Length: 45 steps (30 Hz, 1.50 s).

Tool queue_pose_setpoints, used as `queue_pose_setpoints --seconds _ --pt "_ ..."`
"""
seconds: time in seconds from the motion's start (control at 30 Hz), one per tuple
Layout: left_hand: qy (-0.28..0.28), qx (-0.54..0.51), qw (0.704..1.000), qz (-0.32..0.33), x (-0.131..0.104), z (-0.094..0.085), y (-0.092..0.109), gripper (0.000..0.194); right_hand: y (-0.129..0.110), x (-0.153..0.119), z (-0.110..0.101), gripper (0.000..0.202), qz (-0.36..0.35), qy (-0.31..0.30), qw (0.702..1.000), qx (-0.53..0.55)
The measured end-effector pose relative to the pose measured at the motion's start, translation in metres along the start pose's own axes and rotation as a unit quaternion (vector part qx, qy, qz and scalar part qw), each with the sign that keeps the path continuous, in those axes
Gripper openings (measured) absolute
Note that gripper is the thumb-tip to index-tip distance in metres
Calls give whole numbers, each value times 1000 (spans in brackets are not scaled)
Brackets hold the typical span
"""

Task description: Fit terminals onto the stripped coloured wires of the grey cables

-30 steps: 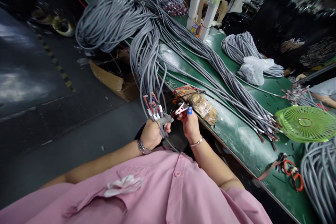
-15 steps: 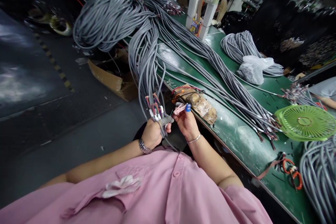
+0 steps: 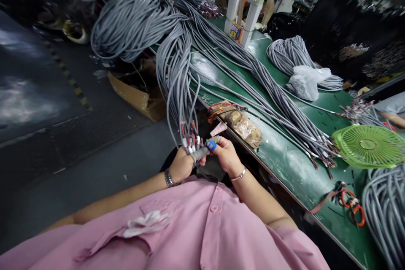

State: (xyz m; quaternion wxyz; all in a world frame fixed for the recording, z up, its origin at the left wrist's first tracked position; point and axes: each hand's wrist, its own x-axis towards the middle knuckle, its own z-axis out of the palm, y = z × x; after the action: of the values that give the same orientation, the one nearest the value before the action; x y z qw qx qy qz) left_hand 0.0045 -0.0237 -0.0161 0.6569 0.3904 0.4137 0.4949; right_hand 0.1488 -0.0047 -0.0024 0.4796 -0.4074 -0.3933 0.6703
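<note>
My left hand (image 3: 184, 163) is closed around the ends of a bunch of grey cables (image 3: 177, 61), whose coloured wires (image 3: 191, 133) stick up above the fist. Grey wrapping covers its thumb. Beside it, my right hand (image 3: 227, 156) is pinched, with blue and grey wraps on its fingertips, which meet the left thumb; whatever lies between them is too small to make out. A pink clip-like piece (image 3: 218, 129) sits just above the right hand, at the table edge by a worn, taped block (image 3: 245, 126).
The green table (image 3: 284, 147) carries long grey cables, a green fan (image 3: 368, 145), orange-handled scissors (image 3: 352, 207) and a plastic bag (image 3: 305, 82). White posts (image 3: 234, 2) rise behind. A cardboard box (image 3: 136, 97) is below left. Another person's arm (image 3: 394, 119) shows at far right.
My right hand has moved from the pink piece down and left to my left thumb. The pink piece is now apart from my fingers. More grey cable and a person's arm show at top left.
</note>
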Motion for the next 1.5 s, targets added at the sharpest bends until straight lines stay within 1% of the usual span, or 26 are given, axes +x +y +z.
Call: queue_pose_setpoints --seconds 0.07,0.13,0.23,0.33,0.63,0.73,0.87,0.93,1.0,1.1,1.17,1.2,1.27,1.33,1.4,1.43,1.5 --pt "-40 34 999 -2 0 -2 -1 19 -2 0 0 27 9 -16 1000 -8" --pt "-49 34 998 -3 1 -3 -2 20 -5 0 -1 28 14 -11 1000 -12" --pt "-23 -9 1000 -5 3 -5 -2 14 -9 0 -2 27 19 -8 1000 -15" --pt "-5 -34 999 -7 5 -4 -1 13 -10 1 -3 26 27 -11 999 -18" --pt "-2 -25 999 -20 5 -2 0 15 -8 4 -1 22 27 6 999 -26" --pt "10 -25 1000 -12 5 0 2 16 -8 4 0 18 11 27 999 -24" --pt "39 -38 999 -5 6 2 6 17 -2 3 1 17 -3 54 998 -12" --pt "45 -50 998 -4 7 3 9 15 1 4 -3 19 -2 46 999 -1" --pt "44 -64 997 -4 7 3 13 15 3 6 -9 24 14 35 999 37" --pt "45 -90 995 -16 8 5 18 16 1 12 -18 40 59 35 989 127" --pt "46 -107 993 -25 9 6 21 17 -3 18 -22 48 69 28 985 155" --pt "44 -113 992 -28 9 8 21 17 -4 20 -22 49 61 23 987 149" --pt "35 -120 992 -28 11 10 22 18 -4 23 -21 47 14 36 994 103" --pt "28 -118 992 -30 13 13 23 17 -1 26 -17 45 -50 85 995 36" --pt "28 -106 993 -34 14 15 24 17 3 27 -14 46 -93 132 987 -8" --pt "29 -97 994 -35 15 16 24 17 4 28 -13 48 -95 139 986 -10" --pt "26 -80 996 -36 16 16 24 18 4 31 -12 54 -59 111 992 27"
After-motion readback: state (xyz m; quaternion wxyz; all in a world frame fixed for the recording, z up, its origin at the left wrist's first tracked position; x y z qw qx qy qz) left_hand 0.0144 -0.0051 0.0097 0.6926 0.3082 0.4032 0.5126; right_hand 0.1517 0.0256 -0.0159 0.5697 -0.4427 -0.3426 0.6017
